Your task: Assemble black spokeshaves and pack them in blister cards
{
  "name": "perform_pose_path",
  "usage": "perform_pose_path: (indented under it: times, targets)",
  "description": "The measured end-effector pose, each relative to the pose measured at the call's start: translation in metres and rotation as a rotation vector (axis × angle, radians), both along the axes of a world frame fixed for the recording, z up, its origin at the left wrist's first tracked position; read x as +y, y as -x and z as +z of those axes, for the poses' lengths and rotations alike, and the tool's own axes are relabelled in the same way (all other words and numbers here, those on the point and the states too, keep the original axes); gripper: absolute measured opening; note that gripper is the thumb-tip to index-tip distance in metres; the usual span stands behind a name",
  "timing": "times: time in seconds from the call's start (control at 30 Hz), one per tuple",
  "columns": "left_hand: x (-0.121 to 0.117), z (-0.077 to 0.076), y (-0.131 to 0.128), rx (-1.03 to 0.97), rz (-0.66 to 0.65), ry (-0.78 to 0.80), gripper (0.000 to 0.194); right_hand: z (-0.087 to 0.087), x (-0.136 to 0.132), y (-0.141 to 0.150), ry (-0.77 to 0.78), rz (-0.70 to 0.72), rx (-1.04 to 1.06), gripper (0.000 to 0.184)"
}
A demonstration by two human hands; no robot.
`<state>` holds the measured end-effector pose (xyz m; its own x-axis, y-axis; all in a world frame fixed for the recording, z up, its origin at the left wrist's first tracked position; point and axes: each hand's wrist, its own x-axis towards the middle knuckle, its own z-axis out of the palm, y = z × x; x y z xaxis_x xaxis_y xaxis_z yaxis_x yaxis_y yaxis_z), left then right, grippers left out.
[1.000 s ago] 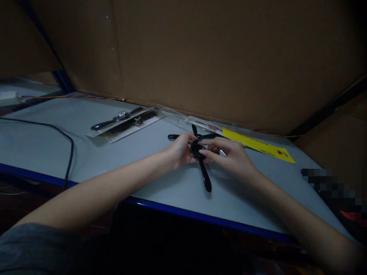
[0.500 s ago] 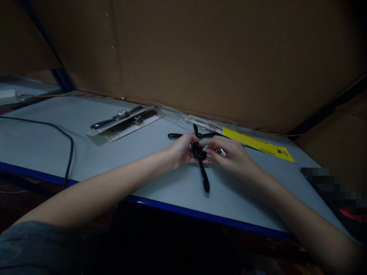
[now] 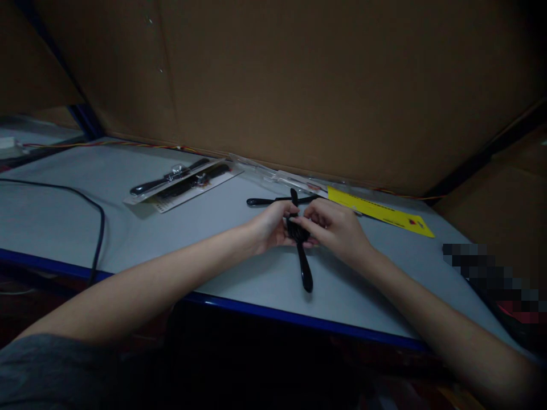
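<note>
A black two-handled spokeshave (image 3: 305, 267) is held over the table, one handle pointing toward me and the other away. My left hand (image 3: 276, 224) is closed around its middle from the left, thumb on top. From the right, my right hand (image 3: 335, 230) has its thumb and fingers pinched at the same middle part; any small piece between the fingertips is hidden. Behind my hands lies a second black spokeshave (image 3: 260, 202), sideways on the table and partly covered by my right hand.
Two spokeshaves in clear-and-card packs (image 3: 183, 182) lie at the left. A yellow card (image 3: 380, 210) and clear plastic packaging (image 3: 294, 181) sit along the cardboard wall (image 3: 273, 85). A black cable (image 3: 102, 222) crosses the left side of the grey table (image 3: 205, 256). A pixelated patch covers something at the right.
My right hand's fingers have drawn in and curled tighter at the spokeshave's middle. My left hand keeps its hold. The view has shifted slightly.
</note>
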<state>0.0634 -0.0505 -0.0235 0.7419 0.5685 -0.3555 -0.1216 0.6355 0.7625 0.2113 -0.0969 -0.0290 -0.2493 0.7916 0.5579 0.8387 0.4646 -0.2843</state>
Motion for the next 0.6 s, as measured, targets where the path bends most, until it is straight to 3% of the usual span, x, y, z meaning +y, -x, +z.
perform_pose_path:
  times: [0.07, 0.17, 0.3, 0.4, 0.6]
  targets:
    - [0.0, -0.001, 0.0, -0.01, 0.021, -0.02, 0.02, -0.003, 0.0, 0.004, 0.038, -0.025, 0.113, 0.011]
    - [0.0, -0.001, 0.0, -0.009, 0.018, -0.033, 0.02, -0.006, 0.0, 0.006, 0.163, -0.021, 0.286, 0.013]
    - [0.0, 0.002, 0.003, -0.027, 0.036, -0.021, 0.022, -0.004, 0.001, 0.0, 0.28, 0.02, 0.397, 0.027]
    - [0.002, 0.004, 0.006, -0.065, 0.038, 0.013, 0.026, 0.002, 0.0, -0.004, 0.238, 0.005, 0.356, 0.031]
    - [0.003, 0.004, 0.007, -0.035, 0.106, -0.006, 0.021, 0.008, -0.005, -0.006, 0.109, 0.001, 0.083, 0.02]
